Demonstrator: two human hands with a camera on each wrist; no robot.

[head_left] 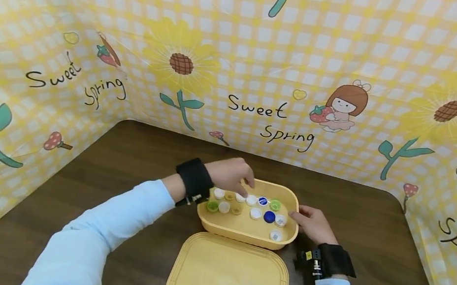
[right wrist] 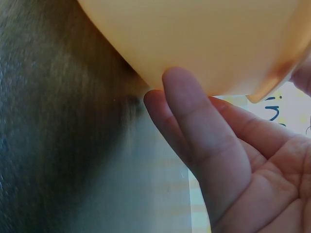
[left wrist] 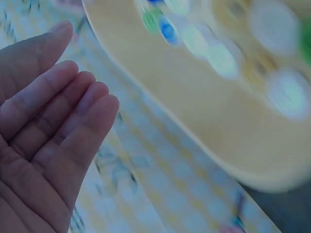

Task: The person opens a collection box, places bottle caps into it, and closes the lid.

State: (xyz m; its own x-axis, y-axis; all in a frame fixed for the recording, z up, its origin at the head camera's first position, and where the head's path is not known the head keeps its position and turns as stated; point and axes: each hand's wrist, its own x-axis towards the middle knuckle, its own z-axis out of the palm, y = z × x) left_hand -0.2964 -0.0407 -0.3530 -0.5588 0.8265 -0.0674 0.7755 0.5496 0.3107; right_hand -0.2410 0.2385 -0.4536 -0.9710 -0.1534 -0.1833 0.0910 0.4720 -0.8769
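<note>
A yellow plastic bin (head_left: pixel 236 235) with rounded corners stands on the table. Inside lie several round bottle caps: a blue cap (head_left: pixel 269 216), a green cap (head_left: pixel 275 204), another green cap (head_left: pixel 212 206), white ones such as this white cap (head_left: pixel 255 213), and clear yellowish ones. My left hand (head_left: pixel 232 175) hovers over the bin's back left part; in the left wrist view its fingers (left wrist: pixel 99 114) are loosely bent and hold nothing. At the bin's right end my right hand (head_left: pixel 315 223) grips the rim, thumb on top and fingers (right wrist: pixel 194 111) against the outer wall.
A flat yellow lid (head_left: pixel 229 277) lies in front of the bin, nearer to me. The dark wooden table (head_left: pixel 149 160) is enclosed at the back and sides by a checked cloth (head_left: pixel 229 23) printed with flowers.
</note>
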